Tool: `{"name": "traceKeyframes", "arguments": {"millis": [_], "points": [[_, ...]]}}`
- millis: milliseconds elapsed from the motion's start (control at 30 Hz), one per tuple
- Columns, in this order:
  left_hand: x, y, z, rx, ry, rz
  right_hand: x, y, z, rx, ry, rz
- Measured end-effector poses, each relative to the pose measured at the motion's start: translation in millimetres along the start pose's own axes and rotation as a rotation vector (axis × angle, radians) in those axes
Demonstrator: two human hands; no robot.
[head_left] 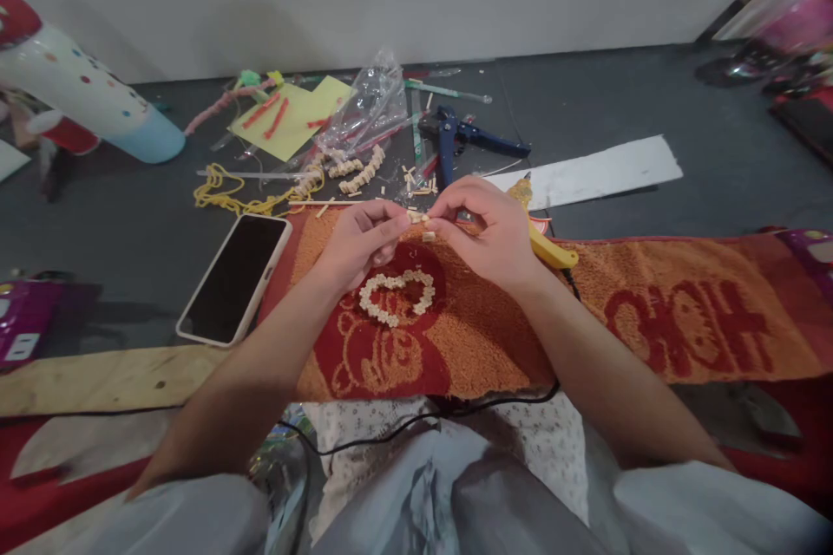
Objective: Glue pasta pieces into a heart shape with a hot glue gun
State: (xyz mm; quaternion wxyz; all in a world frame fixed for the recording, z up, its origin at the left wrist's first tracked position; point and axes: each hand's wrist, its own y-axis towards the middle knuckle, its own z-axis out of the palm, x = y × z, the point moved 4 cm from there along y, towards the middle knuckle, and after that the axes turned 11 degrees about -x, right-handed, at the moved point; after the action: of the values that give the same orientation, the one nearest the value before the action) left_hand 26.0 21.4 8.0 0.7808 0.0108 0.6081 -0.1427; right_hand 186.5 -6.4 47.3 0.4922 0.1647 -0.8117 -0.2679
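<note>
My left hand [364,234] and my right hand [488,230] meet above an orange and red towel [485,347]. Between the fingertips of both is a small cluster of short pale stick pieces [416,217]. A similar little piece [429,237] shows just below my right fingertips. On the towel, nearer my body, lies a heart-shaped outline of pale pieces [389,319]. Partly hidden behind my right hand is a yellow tool [553,251], apparently a glue gun, with a black cord beside it.
A phone [238,277] lies left of the towel. Behind are blue-handled cutters [447,143], a white strip [602,171], loose cut sticks [420,184], curved rows of pale pieces [363,173], yellow yarn [240,201] and clear plastic [370,108]. A spotted bottle [97,91] stands at left.
</note>
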Motion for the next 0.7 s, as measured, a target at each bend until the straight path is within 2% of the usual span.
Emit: {"name": "traceKeyframes", "arguments": {"millis": [300,533,700], "points": [[-1.0,-0.3,0.4,-0.014,0.051,0.02,0.2,-2.2,0.5,-0.011,-0.022,-0.117],[-0.7,-0.8,0.9,-0.02,0.105,0.03,-1.4,-1.4,-0.4,0.043,-0.062,-0.049],[-1.4,-0.6,1.2,-0.015,0.106,0.039,-1.5,-2.3,-1.4,0.007,-0.048,-0.09]]}}
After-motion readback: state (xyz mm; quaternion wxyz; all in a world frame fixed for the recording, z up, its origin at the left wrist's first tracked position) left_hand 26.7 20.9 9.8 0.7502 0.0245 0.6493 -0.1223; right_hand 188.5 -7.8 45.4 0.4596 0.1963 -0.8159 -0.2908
